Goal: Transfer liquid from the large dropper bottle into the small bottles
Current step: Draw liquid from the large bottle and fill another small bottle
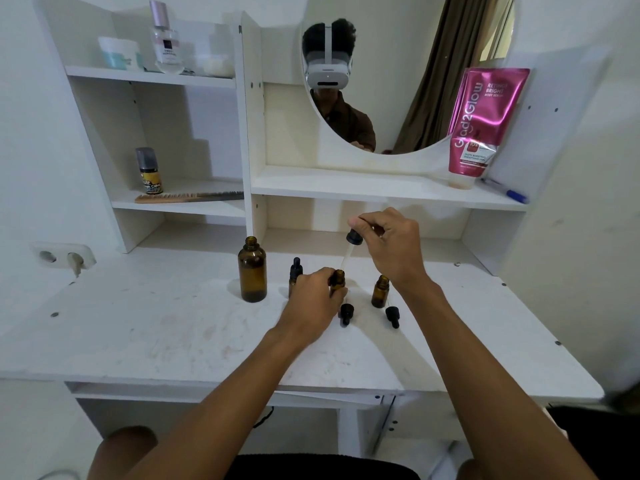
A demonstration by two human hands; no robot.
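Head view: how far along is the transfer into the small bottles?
Done: large bottle uncapped; two small dropper caps lie off on the desk. In hand: right hand holds the large dropper over the small bottle gripped by the left hand. Left: the other open bottle, then recapping. Whether the capped small bottle is already filled cannot be told.

A pink tube (485,123) stands cap-down at the right end of the shelf (346,185) under the mirror (398,64), with a blue pen (505,191) just beside it. On the left middle shelf, a wooden comb (188,196) lies along the front edge before a small yellow-labelled bottle (149,171). A perfume bottle (166,39) and a white jar (119,53) stand on the top shelf.
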